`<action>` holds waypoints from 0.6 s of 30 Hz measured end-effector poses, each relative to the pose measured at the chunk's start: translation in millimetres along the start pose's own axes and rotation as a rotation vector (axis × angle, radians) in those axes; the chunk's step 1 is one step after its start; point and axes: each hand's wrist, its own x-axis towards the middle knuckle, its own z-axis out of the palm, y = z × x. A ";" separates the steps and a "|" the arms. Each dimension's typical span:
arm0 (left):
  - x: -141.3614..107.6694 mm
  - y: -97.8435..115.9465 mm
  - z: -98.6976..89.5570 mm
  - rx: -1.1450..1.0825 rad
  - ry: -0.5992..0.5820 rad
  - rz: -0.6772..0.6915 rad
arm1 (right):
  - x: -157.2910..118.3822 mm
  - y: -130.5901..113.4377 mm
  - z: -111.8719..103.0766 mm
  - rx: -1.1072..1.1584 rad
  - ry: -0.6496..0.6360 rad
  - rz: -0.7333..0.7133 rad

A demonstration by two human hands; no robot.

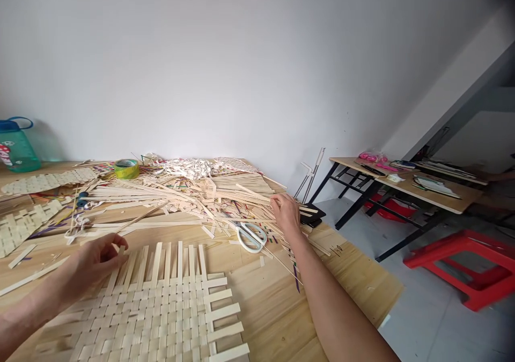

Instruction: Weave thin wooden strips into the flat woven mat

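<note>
A woven mat (161,308) of pale flat strips lies on the table in front of me, with loose strip ends sticking out along its far and right edges. My left hand (94,263) is at the mat's far left corner, thumb and fingers closed on one strip end. Farther off to the right, my right hand (286,212) reaches into a heap of loose strips (161,193), its fingers bent around a pale strip (255,193). White-handled scissors (251,237) lie on the table between the mat and my right hand, their blades partly among the strips.
A roll of tape (126,169) stands at the back left, beyond other woven pieces (28,225). At the far left is a green bottle (18,147). A black phone stand (311,214) is by my right hand. A red stool (462,268) and second table (438,193) stand right.
</note>
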 end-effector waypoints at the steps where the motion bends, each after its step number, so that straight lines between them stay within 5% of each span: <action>1: 1.6 -1.8 -0.6 -0.054 -0.010 -0.006 | 0.5 -3.1 -1.7 0.015 0.018 -0.011; 12: 1.9 -13.1 7.2 -0.213 -0.111 -0.025 | 3.0 -1.7 14.4 0.227 -0.033 -0.025; 18: 1.4 -11.1 10.7 -0.149 0.000 0.008 | 1.3 -6.3 15.9 0.291 -0.047 -0.019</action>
